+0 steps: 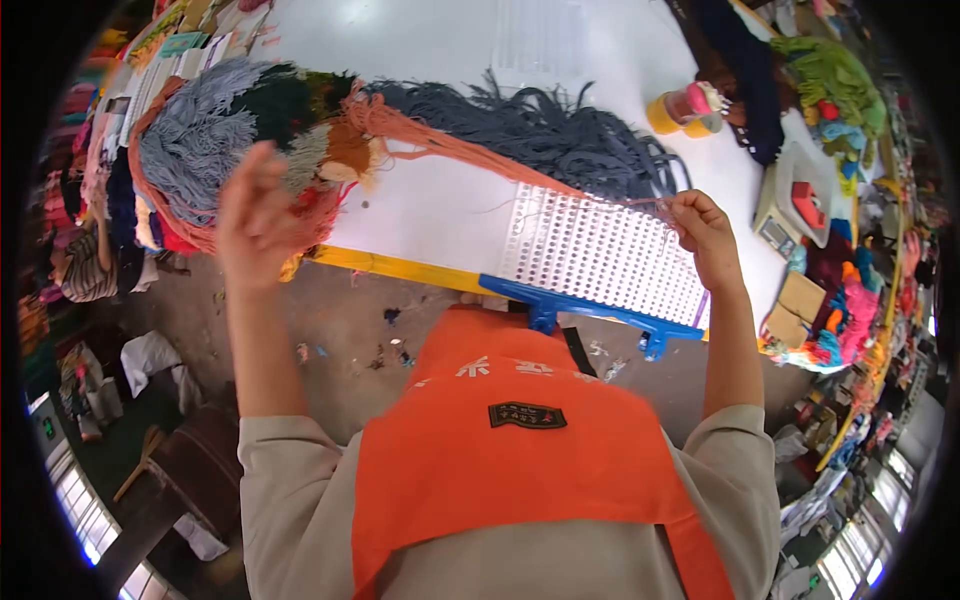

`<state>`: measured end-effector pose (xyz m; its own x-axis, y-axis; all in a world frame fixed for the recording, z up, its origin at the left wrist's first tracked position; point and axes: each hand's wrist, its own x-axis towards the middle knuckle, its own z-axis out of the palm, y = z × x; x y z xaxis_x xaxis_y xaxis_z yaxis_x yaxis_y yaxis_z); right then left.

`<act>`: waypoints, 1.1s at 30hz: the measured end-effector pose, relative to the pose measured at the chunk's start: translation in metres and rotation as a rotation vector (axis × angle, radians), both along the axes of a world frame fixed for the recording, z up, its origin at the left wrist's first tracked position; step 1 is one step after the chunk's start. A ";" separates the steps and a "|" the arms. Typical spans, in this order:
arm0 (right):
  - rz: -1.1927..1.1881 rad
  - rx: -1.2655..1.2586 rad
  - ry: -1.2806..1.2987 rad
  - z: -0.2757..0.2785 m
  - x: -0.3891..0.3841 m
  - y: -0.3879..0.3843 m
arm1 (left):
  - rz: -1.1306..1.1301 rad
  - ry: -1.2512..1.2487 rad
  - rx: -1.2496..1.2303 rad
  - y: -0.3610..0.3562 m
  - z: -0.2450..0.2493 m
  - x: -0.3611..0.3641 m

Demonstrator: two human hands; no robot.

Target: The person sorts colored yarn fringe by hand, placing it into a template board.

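Note:
My right hand (705,235) is closed in a pinch on the end of a strand of salmon-coloured yarn (470,152). The strand stretches left, over the white perforated board (600,245), to a large heap of yarn. My left hand (255,215), blurred by motion, is raised in front of that heap with its fingers loosely apart. Light blue-grey yarn (200,135) makes up much of the heap, with dark green, brown and salmon hanks around it. Behind the salmon strand lies a long pile of dark slate yarn (530,130).
A blue bracket (600,316) runs along the board's near edge, on the yellow-edged white table (410,205). Yellow and pink thread spools (688,108) stand at the back right. Further right are a scale (778,225) holding a red object and several coloured yarn bundles.

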<state>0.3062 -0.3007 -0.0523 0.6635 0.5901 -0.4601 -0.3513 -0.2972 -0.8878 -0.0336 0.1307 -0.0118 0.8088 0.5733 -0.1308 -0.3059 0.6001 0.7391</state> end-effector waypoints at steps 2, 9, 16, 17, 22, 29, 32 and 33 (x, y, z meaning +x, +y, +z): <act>0.015 -0.052 -0.064 0.036 0.000 0.002 | -0.150 0.072 -0.089 -0.047 -0.014 0.053; 0.169 -0.072 -0.134 0.128 -0.045 0.037 | -0.658 0.134 0.223 -0.200 0.002 0.174; 0.328 -0.232 -0.418 0.136 -0.056 0.002 | -0.406 0.042 0.703 -0.210 -0.023 0.190; 0.344 -0.424 -0.624 0.133 -0.054 -0.006 | -0.392 0.044 0.696 -0.203 -0.014 0.186; 0.101 -0.424 -0.731 0.110 -0.033 -0.054 | -0.481 0.163 0.345 -0.167 0.033 0.156; -0.346 -0.024 -0.350 0.117 -0.002 -0.100 | -0.246 0.069 0.300 -0.115 0.035 0.134; -0.189 -0.459 -0.743 0.117 0.001 -0.106 | -0.162 0.081 0.324 -0.103 0.040 0.125; -0.194 -0.459 -0.742 0.118 0.002 -0.108 | -0.094 0.104 0.341 -0.101 0.044 0.123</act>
